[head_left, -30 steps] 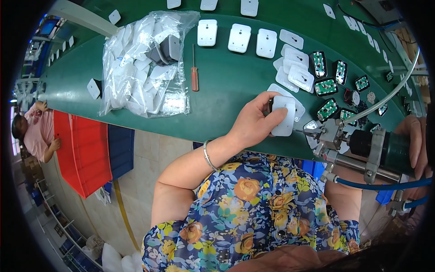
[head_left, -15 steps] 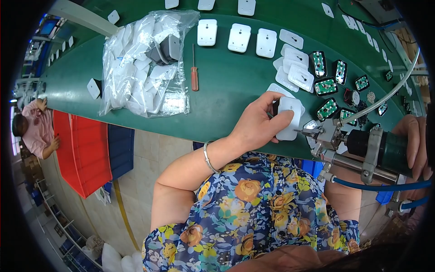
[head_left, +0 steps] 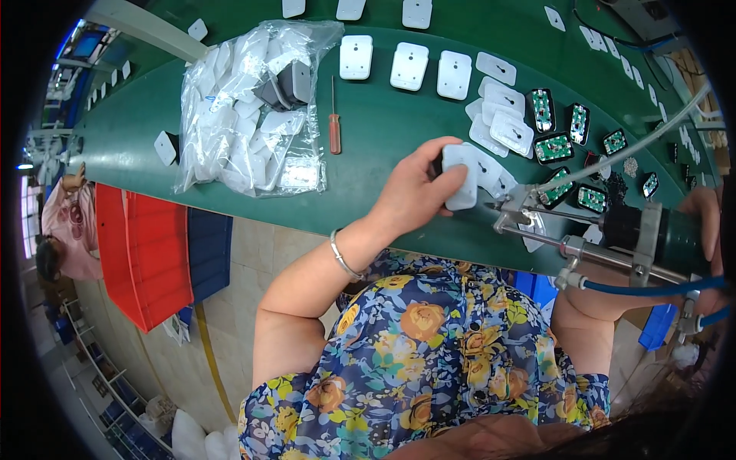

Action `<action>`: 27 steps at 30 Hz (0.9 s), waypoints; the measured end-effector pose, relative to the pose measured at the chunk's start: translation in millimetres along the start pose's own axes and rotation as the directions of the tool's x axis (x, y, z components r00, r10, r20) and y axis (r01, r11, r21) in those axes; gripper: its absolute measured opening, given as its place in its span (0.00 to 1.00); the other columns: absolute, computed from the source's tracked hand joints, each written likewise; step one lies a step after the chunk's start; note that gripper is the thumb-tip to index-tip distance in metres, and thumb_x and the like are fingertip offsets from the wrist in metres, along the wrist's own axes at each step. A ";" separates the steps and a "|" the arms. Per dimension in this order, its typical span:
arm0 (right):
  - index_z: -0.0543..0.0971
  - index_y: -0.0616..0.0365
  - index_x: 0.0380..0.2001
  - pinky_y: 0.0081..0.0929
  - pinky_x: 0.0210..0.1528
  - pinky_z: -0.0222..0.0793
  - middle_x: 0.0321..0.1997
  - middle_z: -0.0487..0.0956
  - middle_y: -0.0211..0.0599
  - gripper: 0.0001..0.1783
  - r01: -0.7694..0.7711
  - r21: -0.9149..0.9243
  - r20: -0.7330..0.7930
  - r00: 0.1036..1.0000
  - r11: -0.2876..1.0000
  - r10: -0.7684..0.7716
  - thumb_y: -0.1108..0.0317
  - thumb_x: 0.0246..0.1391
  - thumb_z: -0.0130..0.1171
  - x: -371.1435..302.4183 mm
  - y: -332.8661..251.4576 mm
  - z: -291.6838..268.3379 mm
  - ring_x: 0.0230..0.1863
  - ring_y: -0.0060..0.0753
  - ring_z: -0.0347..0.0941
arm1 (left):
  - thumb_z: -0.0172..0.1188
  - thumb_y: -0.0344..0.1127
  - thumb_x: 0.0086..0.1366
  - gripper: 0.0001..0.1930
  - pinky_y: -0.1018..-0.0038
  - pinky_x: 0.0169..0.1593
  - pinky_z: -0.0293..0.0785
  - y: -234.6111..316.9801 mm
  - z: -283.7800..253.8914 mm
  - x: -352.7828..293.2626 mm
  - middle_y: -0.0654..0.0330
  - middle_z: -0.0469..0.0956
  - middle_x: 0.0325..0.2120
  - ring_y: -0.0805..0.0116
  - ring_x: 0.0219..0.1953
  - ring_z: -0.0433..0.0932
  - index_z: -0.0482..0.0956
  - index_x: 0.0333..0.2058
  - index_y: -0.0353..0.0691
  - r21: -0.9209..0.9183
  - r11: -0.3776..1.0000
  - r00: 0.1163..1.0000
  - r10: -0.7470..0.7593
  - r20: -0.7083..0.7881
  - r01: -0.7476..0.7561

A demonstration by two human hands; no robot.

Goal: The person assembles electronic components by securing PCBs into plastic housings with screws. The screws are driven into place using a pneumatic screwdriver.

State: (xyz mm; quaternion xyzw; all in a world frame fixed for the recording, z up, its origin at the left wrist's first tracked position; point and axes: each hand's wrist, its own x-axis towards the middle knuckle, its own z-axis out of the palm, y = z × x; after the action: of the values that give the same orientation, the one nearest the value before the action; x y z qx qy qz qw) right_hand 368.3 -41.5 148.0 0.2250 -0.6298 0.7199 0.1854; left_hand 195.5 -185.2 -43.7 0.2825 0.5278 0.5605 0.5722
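Note:
My left hand [head_left: 410, 188] is closed around a small white plastic housing [head_left: 460, 184], thumb on its face and fingers at the far side. To its right is a power screwdriver [head_left: 667, 241] with a black body, a metal nose and air hoses; my right hand [head_left: 701, 218] is wrapped round its body at the right rim, partly in shadow. The screwdriver's nose [head_left: 512, 205] points at the housing, with a gap between them. Behind my left hand lie loose white cover plates [head_left: 504, 126] with keyhole slots, overlapping in a pile.
Black cases with green circuit boards [head_left: 553, 147] and a scatter of small screws [head_left: 630, 166] lie to the right. Several white housings [head_left: 409, 66] stand in a row at the back. Leftward are a red-handled screwdriver [head_left: 335, 134], a clear bag of white parts [head_left: 249, 115] and a seated person [head_left: 70, 218].
My left hand has moved left and slightly away from me with the white housing, widening the gap to the screwdriver. The screwdriver's nose has also shifted slightly left.

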 end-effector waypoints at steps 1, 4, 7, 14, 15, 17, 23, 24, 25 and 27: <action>0.55 0.55 0.60 0.33 0.36 0.65 0.36 0.69 0.37 0.32 0.020 0.019 -0.009 1.000 1.000 -0.020 0.58 0.55 0.52 -1.6 3.5 -1.7 0.32 0.33 0.66 | 0.54 0.36 0.61 0.21 0.81 0.25 0.75 -2.0 -5.0 -3.0 0.62 0.73 0.31 0.77 0.28 0.74 0.64 0.52 0.39 0.003 1.000 0.999 -0.029 -0.015 0.029; 0.55 0.55 0.60 0.33 0.36 0.65 0.36 0.69 0.38 0.32 0.060 0.036 -0.055 0.997 0.998 -0.058 0.58 0.55 0.52 -4.7 4.3 1.5 0.32 0.34 0.66 | 0.49 0.36 0.65 0.19 0.80 0.29 0.76 -6.8 1.5 -8.6 0.60 0.74 0.36 0.75 0.32 0.76 0.64 0.53 0.39 -0.159 0.985 0.995 -0.050 0.089 0.063; 0.55 0.55 0.60 0.33 0.36 0.65 0.36 0.69 0.38 0.32 0.099 0.051 -0.096 0.991 0.994 -0.094 0.57 0.56 0.52 -4.6 4.2 6.7 0.32 0.34 0.66 | 0.47 0.39 0.66 0.20 0.81 0.31 0.77 -2.9 10.7 -14.1 0.60 0.74 0.36 0.75 0.32 0.76 0.63 0.54 0.39 -0.211 0.966 0.973 -0.103 0.206 0.147; 0.54 0.55 0.60 0.33 0.36 0.64 0.37 0.68 0.38 0.32 0.182 0.055 -0.208 0.964 0.982 -0.167 0.57 0.56 0.51 -9.6 6.3 14.7 0.34 0.34 0.66 | 0.49 0.40 0.65 0.21 0.83 0.29 0.75 2.1 21.5 -9.2 0.62 0.72 0.31 0.79 0.29 0.73 0.63 0.54 0.36 -0.183 0.976 0.968 -0.077 0.237 0.122; 0.54 0.55 0.60 0.33 0.36 0.64 0.37 0.68 0.38 0.32 0.196 0.061 -0.220 0.959 0.979 -0.179 0.57 0.56 0.51 -9.5 7.0 14.6 0.34 0.34 0.66 | 0.49 0.40 0.65 0.22 0.83 0.29 0.75 2.3 21.4 -9.6 0.62 0.72 0.31 0.79 0.28 0.73 0.63 0.54 0.36 -0.188 0.975 0.970 -0.077 0.231 0.122; 0.54 0.55 0.60 0.33 0.36 0.63 0.37 0.68 0.38 0.33 0.151 0.063 -0.198 0.971 0.987 -0.136 0.57 0.56 0.51 -11.2 3.9 12.6 0.34 0.34 0.65 | 0.49 0.40 0.65 0.22 0.83 0.29 0.75 2.6 21.6 -10.1 0.62 0.72 0.31 0.79 0.28 0.73 0.63 0.54 0.35 -0.193 0.974 0.971 -0.075 0.226 0.120; 0.55 0.56 0.60 0.35 0.38 0.63 0.36 0.68 0.37 0.32 0.151 0.096 -0.199 0.971 0.984 -0.130 0.57 0.56 0.52 -11.0 8.3 15.0 0.34 0.33 0.65 | 0.50 0.40 0.65 0.21 0.82 0.28 0.76 6.4 23.0 -11.6 0.62 0.72 0.30 0.79 0.28 0.73 0.64 0.53 0.35 -0.199 0.972 0.973 -0.078 0.218 0.122; 0.56 0.56 0.59 0.35 0.38 0.63 0.36 0.69 0.36 0.32 0.167 0.110 -0.193 0.971 0.980 -0.144 0.58 0.55 0.52 -10.8 8.9 14.8 0.34 0.33 0.65 | 0.50 0.40 0.65 0.21 0.82 0.28 0.76 7.4 23.4 -11.9 0.62 0.72 0.30 0.79 0.28 0.73 0.64 0.53 0.35 -0.213 0.969 0.972 -0.080 0.221 0.128; 0.56 0.56 0.59 0.35 0.38 0.63 0.36 0.69 0.36 0.32 0.168 0.109 -0.193 0.971 0.980 -0.145 0.58 0.55 0.52 -10.9 8.6 15.3 0.34 0.33 0.65 | 0.50 0.40 0.65 0.21 0.82 0.28 0.76 7.8 23.6 -12.1 0.62 0.72 0.30 0.79 0.28 0.73 0.64 0.53 0.35 -0.227 0.965 0.971 -0.082 0.224 0.134; 0.57 0.56 0.58 0.35 0.36 0.65 0.36 0.69 0.37 0.30 0.101 0.024 -0.174 0.980 0.995 -0.095 0.60 0.55 0.52 -9.8 6.4 17.4 0.33 0.34 0.66 | 0.51 0.39 0.65 0.21 0.82 0.28 0.76 6.5 22.9 -12.9 0.62 0.72 0.30 0.80 0.28 0.73 0.64 0.53 0.34 -0.208 0.969 0.974 -0.090 0.209 0.135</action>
State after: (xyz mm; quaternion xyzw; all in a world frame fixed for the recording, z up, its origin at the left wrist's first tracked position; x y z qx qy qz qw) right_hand 374.5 -59.4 139.0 0.1957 -0.5878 0.7367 0.2708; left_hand 216.8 -189.8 -27.5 0.2408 0.4179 0.5514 0.6807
